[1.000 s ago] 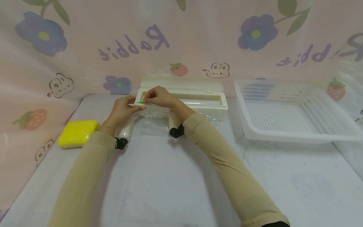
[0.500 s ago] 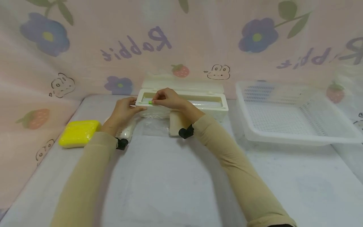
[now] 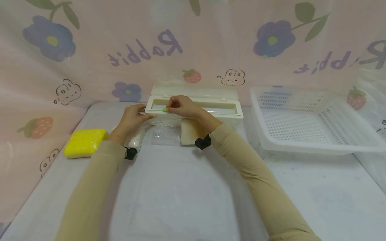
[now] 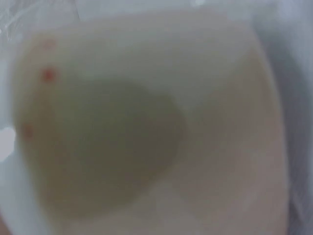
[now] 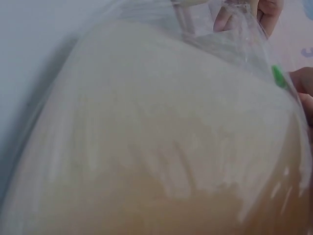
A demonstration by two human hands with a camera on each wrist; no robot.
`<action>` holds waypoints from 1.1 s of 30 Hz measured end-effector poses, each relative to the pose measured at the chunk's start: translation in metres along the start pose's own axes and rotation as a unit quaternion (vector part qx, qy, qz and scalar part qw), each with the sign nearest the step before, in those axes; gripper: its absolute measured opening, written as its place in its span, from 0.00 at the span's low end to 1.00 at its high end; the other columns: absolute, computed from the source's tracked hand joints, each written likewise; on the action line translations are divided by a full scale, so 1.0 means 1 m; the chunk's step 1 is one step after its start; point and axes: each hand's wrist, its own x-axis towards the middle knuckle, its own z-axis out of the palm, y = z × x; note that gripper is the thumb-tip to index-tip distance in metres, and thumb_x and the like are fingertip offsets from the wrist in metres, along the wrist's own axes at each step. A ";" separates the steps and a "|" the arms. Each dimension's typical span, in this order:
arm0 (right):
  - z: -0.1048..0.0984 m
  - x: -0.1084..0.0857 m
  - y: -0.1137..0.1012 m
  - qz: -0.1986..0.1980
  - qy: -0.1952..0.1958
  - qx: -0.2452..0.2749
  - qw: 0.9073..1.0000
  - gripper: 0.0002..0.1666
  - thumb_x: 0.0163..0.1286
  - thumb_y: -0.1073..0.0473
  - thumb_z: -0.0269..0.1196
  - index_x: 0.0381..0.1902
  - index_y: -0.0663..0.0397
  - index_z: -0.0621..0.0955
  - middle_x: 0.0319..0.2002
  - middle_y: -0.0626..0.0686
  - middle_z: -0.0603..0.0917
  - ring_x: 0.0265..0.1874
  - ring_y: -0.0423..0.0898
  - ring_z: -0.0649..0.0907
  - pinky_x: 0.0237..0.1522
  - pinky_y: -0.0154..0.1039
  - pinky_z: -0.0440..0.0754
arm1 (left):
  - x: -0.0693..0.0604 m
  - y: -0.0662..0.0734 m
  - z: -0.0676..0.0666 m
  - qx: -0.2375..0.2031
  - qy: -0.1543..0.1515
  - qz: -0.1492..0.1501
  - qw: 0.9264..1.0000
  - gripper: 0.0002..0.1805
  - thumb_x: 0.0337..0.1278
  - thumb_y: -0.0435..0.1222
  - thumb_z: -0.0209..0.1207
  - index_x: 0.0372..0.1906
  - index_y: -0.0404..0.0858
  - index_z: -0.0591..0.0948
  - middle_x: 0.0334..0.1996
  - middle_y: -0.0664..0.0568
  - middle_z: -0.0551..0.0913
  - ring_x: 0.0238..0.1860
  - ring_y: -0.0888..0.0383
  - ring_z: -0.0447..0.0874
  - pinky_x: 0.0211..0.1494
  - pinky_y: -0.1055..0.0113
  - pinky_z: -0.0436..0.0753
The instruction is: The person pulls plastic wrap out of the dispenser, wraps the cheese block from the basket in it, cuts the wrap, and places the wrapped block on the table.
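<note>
My left hand (image 3: 131, 118) grips the left end of a long cream cling film dispenser (image 3: 211, 119), thumb on its front wall. Its lid (image 3: 194, 91) stands raised at the back, and a white roll (image 3: 221, 109) lies inside. My right hand (image 3: 184, 107) pinches a small green slider (image 3: 164, 109) on the front rim, left of the middle. Clear film (image 3: 164, 134) hangs from the front onto the table. Below my right wrist lies a pale block (image 3: 189, 133), which fills most of the right wrist view under clear film. A pale thing with red spots (image 4: 230, 147) fills the left wrist view, blurred.
A film-wrapped yellow block (image 3: 85, 143) lies left of my left forearm. Beside my left wrist is a whitish wrapped item (image 3: 137, 139), partly hidden. At the right stands a white perforated basket (image 3: 313, 146). A printed curtain (image 3: 208, 47) hangs behind the table.
My right hand has moved to the right along the dispenser's front rim with the green slider. The left hand keeps its grip on the left end. More of the pale block shows now.
</note>
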 end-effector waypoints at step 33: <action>-0.050 -0.058 0.016 0.034 0.006 -0.078 0.996 0.07 0.66 0.61 0.63 0.37 0.61 0.81 0.39 0.56 0.85 0.47 0.50 0.84 0.54 0.36 0.80 | -0.003 0.001 -0.002 -0.019 -0.024 -0.023 0.999 0.35 0.59 0.48 0.63 0.65 0.32 0.70 0.57 0.34 0.77 0.54 0.41 0.79 0.60 0.50 0.76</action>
